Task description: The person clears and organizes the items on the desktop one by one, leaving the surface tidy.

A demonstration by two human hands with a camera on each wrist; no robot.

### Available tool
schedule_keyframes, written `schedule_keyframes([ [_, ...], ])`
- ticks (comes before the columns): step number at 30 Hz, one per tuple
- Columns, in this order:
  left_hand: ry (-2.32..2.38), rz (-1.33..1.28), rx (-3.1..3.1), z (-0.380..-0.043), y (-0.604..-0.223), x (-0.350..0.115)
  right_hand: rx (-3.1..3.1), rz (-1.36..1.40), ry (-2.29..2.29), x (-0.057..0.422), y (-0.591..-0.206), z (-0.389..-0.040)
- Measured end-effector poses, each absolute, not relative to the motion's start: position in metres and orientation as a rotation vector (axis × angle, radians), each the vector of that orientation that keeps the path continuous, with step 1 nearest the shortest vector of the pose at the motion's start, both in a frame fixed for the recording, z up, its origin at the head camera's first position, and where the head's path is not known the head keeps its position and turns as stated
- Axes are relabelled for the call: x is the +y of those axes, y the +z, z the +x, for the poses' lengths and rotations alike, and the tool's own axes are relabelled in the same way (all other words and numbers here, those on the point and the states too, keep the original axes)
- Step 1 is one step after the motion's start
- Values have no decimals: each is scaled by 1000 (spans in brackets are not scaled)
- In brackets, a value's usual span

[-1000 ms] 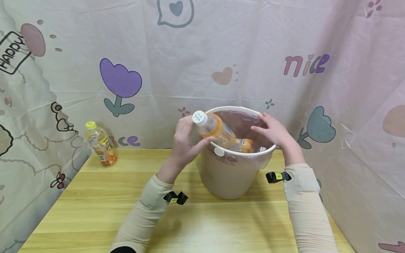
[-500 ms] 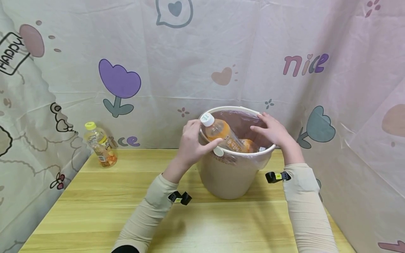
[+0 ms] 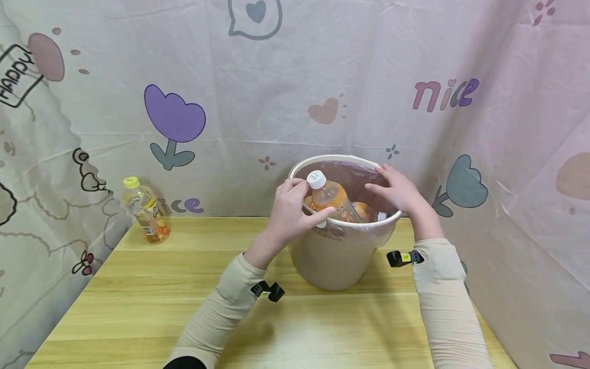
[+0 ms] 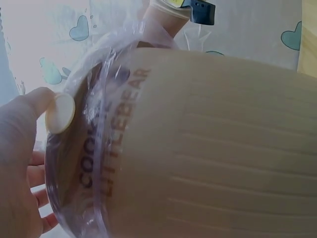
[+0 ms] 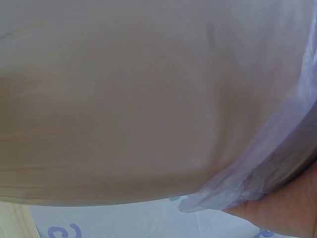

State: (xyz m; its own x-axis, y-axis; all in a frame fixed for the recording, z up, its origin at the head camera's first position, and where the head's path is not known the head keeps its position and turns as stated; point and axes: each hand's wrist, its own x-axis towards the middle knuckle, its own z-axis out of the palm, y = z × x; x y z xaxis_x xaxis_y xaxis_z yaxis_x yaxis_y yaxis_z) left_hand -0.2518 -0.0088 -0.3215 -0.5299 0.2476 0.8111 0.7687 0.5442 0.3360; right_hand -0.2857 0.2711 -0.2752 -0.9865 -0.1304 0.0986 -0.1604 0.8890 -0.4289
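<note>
In the head view a beige trash bin (image 3: pixel 329 261) with a clear liner bag (image 3: pixel 382 233) stands upright on the table. My left hand (image 3: pixel 292 210) is at its left rim, holding an orange-labelled plastic bottle (image 3: pixel 336 200) between thumb and fingers. That bottle tilts into the bin, white cap up. Another orange bottle (image 3: pixel 364 211) lies inside, partly hidden. My right hand (image 3: pixel 398 192) grips the right rim, thumb over the opening. In the left wrist view my left thumb touches a round white tab (image 4: pixel 60 113) on the rim; the bottle is hidden there. The bin wall (image 5: pixel 124 114) fills most of the right wrist view.
A clear plastic bottle (image 3: pixel 147 210) with a yellow cap and orange bits at its bottom stands at the back left of the wooden table (image 3: pixel 322 328). A printed cloth (image 3: pixel 258 102) hangs behind the table and along both sides.
My left hand has moved right and slightly down with the white-capped bottle, which now sits deeper in the bin. The right hand and the bin have stayed in place.
</note>
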Motion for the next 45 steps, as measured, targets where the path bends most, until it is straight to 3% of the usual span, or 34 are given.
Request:
schedule_keyframes([
  [24, -677, -918, -2243, -240, -313, -1, -2992, 232, 712, 273, -276, -285],
  [45, -750, -900, -2084, -236, -321, -17, -2978, 218, 744, 271, -277, -283],
])
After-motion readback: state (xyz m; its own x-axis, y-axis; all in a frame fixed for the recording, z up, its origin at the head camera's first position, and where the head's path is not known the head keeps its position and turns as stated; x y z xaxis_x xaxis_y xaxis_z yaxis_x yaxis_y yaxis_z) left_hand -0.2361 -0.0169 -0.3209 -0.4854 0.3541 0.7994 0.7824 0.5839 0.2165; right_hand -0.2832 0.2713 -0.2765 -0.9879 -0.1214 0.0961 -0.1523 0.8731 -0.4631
